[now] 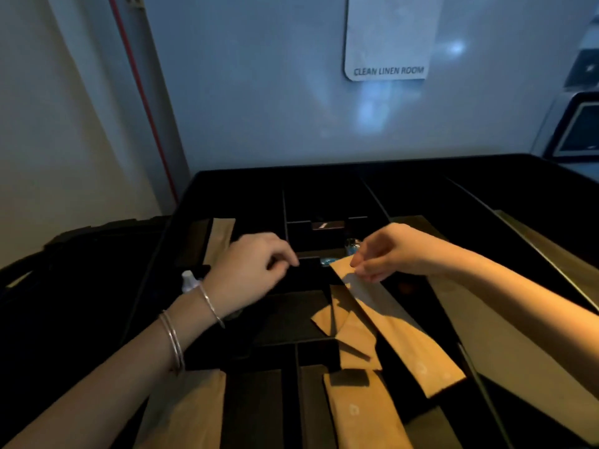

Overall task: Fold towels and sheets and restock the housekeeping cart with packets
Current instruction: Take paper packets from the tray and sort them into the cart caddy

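Observation:
A black cart tray [324,176] with dividers fills the lower view. My right hand [385,251] pinches the far end of a long brown paper packet [398,332] that slants across the middle compartments. My left hand [249,270], with bangles on the wrist, hovers over a dark compartment with its fingers curled; nothing shows in its grasp. More brown packets lie under the long one [343,322], at the near edge [363,413] and near left [191,409].
Another brown packet [220,238] stands in the far-left compartment. A small white bottle [189,280] sits by my left wrist. Blue and silver small items [351,247] lie in a middle compartment. A large flat brown sheet [505,345] fills the right side. A "CLEAN LINEN ROOM" sign [389,71] hangs behind.

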